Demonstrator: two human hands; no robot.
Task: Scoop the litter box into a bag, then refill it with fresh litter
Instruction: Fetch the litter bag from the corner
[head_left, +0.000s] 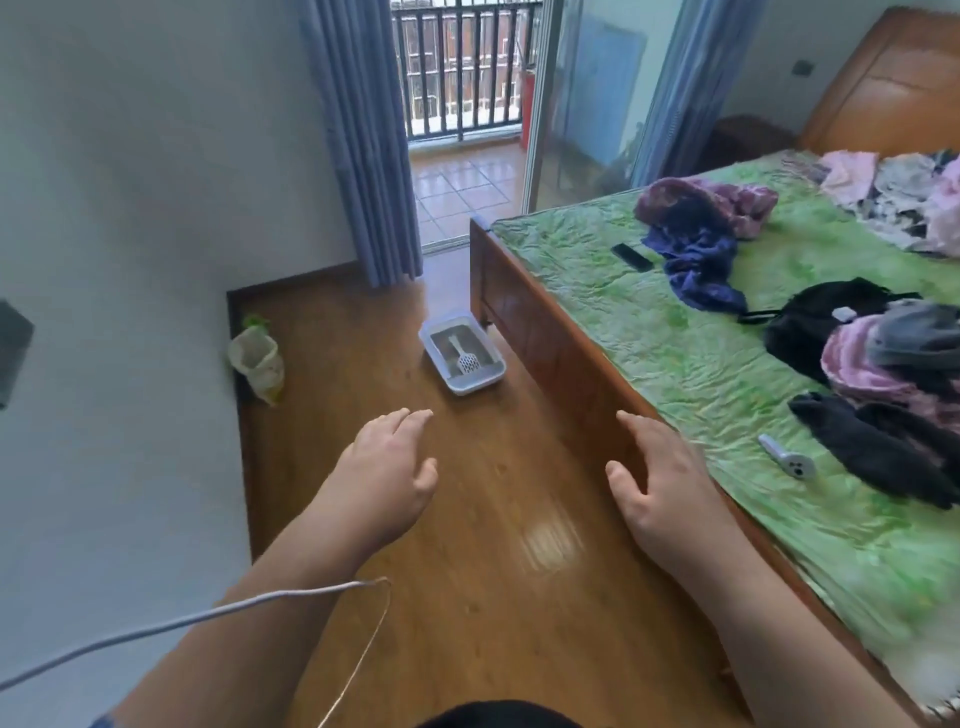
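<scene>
A pale grey litter box (496, 374) sits on the wooden floor beside the foot of the bed. A white slotted scoop (464, 357) lies inside it on grey litter. Against the left wall stands a pale plastic bag (258, 358) with something green at its top. My left hand (387, 475) and my right hand (662, 480) are held out in front of me above the floor, well short of the box. Both have relaxed, spread fingers and hold nothing.
A wooden bed frame (550, 338) with a green sheet (701, 364) runs along the right, strewn with clothes, a black phone (631, 256) and a small white device (787, 457). Blue curtains (363, 140) flank an open balcony door ahead. A grey cable (171, 626) crosses my left forearm.
</scene>
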